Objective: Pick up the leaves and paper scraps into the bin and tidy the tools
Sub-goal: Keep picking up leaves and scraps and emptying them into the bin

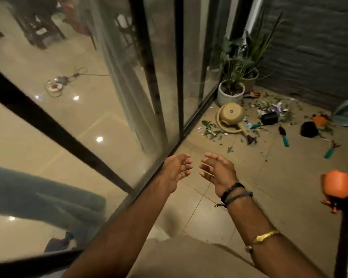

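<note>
Green leaves (211, 131) and paper scraps (274, 106) lie scattered over the balcony floor at the far end. A tan watering can (230, 115) lies tipped among them. A teal-handled trowel (284, 136) and a teal-handled fork tool (330, 150) lie on the tiles to the right. A teal bin (347, 115) sits at the far right edge. My left hand (176, 170) and my right hand (217, 170) hover in front of me, palms facing each other, fingers relaxed, holding nothing, well short of the mess.
Sliding glass doors (165, 87) run along the left. Two potted plants (231, 91) stand in the far corner by a dark brick wall (313, 49). Black pots (309, 129) lie among the debris. An orange pot (337, 186) sits at the right by a dark post.
</note>
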